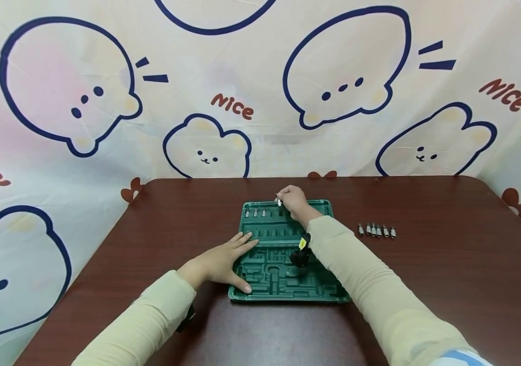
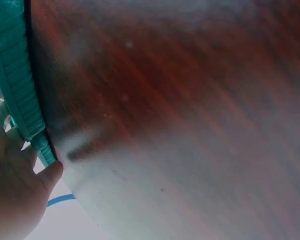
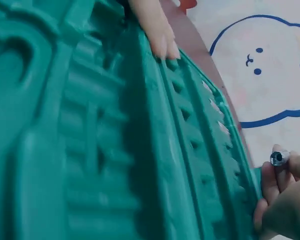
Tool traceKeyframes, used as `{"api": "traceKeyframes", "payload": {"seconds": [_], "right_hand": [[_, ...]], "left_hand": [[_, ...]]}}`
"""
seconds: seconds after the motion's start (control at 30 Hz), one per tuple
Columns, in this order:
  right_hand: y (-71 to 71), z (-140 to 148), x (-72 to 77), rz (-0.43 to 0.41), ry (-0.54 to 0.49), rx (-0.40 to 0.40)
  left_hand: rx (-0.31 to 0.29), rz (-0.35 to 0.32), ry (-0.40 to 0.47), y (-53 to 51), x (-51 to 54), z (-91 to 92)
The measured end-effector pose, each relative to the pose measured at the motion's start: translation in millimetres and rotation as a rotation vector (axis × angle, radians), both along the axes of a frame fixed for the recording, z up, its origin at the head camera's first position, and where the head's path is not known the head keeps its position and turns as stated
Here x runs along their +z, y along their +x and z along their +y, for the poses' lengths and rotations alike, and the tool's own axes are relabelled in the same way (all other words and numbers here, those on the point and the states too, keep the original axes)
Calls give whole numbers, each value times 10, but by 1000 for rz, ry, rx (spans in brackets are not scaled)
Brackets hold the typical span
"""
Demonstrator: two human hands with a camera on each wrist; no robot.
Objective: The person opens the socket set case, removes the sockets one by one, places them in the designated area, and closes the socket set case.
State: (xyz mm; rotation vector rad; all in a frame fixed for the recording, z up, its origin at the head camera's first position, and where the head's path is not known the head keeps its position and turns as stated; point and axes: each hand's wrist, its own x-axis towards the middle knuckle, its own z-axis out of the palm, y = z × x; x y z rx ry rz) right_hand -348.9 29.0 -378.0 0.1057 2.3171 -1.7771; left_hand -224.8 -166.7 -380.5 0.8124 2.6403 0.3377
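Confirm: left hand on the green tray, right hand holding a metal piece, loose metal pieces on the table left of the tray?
Wrong side: the loose metal pieces lie on the table right of the green tray, per the head view. Left hand on the tray and right hand holding a metal piece: correct.

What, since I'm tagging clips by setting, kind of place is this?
Probably a staged tabletop workspace: a cartoon-printed backdrop behind a brown table, with a green molded tray on it.
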Motion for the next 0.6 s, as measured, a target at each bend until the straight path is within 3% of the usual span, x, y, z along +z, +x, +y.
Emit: {"api": "traceKeyframes", "payload": {"seconds": [0.3, 0.6], "right_hand": [[172, 201, 156, -51, 69, 20], [360, 571, 298, -58, 80, -20]], "left_hand": [[-17, -20, -45, -48, 37, 38], [-3, -26, -35, -9, 50, 27]]}}
